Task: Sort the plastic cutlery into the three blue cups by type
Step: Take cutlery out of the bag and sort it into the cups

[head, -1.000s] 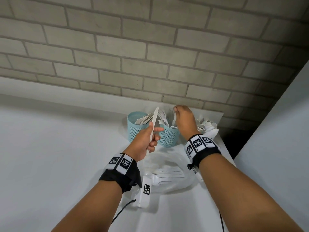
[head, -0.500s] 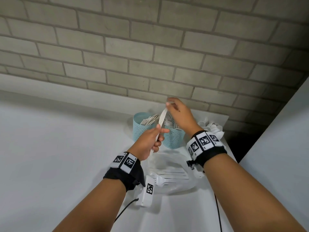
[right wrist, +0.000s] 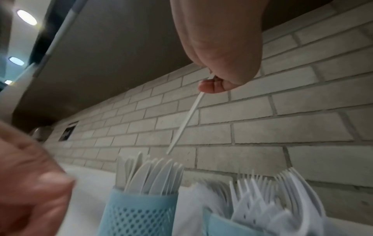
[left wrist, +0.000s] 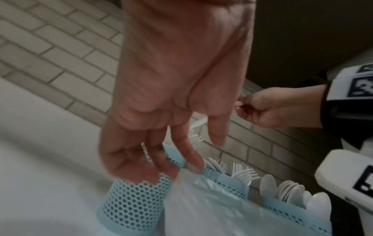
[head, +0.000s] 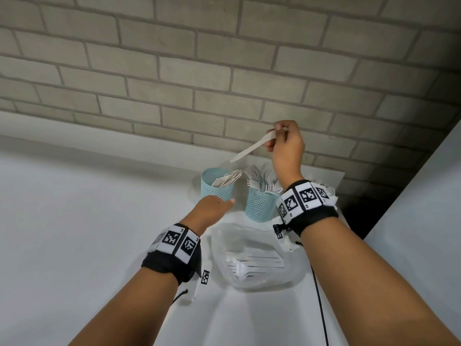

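Observation:
My right hand [head: 274, 136] is raised in front of the brick wall and pinches a white plastic knife [head: 252, 147] by its handle. The blade slants down-left above the left blue cup [head: 217, 193], which holds several knives [right wrist: 153, 177]. The middle blue cup [head: 260, 207] holds forks [right wrist: 268, 196]. A third cup [left wrist: 290, 209] with spoons stands to the right, mostly hidden behind my right wrist in the head view. My left hand [head: 224, 202] is open and holds nothing. Its fingers [left wrist: 181, 143] hang by the near side of the left cup.
A clear plastic bag [head: 254, 245] with a few white forks lies on the white counter [head: 74, 221] just in front of the cups. The brick wall [head: 174, 71] rises right behind them. A white panel [head: 424, 221] bounds the right side.
The knife passed from my left hand to my right, which lifted it up and to the right. My left hand let go and moved toward the left cup.

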Action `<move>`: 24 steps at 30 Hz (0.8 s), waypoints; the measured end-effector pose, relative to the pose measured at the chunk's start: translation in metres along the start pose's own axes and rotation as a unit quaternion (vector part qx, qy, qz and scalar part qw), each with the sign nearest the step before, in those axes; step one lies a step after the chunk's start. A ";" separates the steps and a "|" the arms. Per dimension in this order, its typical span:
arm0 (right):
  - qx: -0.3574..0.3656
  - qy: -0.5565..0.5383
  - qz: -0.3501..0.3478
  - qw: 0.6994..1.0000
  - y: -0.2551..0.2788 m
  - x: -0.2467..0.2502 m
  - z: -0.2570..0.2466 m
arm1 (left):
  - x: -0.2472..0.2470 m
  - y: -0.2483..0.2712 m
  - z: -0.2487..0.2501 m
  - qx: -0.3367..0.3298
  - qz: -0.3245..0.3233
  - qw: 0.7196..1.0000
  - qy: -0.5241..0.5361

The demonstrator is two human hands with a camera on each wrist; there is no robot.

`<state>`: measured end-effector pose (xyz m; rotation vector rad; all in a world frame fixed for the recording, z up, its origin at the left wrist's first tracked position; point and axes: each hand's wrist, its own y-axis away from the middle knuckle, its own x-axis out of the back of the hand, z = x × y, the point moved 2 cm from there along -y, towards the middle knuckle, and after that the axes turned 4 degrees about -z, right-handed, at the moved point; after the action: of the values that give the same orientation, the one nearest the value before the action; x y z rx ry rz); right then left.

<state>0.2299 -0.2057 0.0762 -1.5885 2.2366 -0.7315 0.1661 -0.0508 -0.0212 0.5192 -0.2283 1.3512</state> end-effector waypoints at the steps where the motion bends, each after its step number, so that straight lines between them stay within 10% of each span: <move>1: 0.008 0.026 -0.019 0.999 0.003 -0.005 0.003 | -0.001 0.002 0.000 -0.002 -0.027 0.996 -0.083; 7: 0.093 0.249 -0.217 0.940 0.022 -0.043 0.034 | -0.010 0.012 -0.006 0.015 -0.095 0.980 -0.172; 16: -0.002 0.435 -0.389 0.812 0.037 -0.066 0.053 | -0.020 0.014 -0.009 0.022 -0.153 0.974 -0.165; 21: 0.017 0.326 -0.298 0.897 0.028 -0.052 0.029 | -0.023 0.018 -0.013 0.055 -0.181 0.961 -0.202; 24: -0.093 0.195 -0.334 0.918 0.030 -0.030 0.005 | -0.026 0.016 -0.013 0.043 -0.168 0.960 -0.220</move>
<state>0.2195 -0.1711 0.0539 -2.5478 2.0301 -1.1119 0.1433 -0.0650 -0.0406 0.8893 -0.4253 0.9052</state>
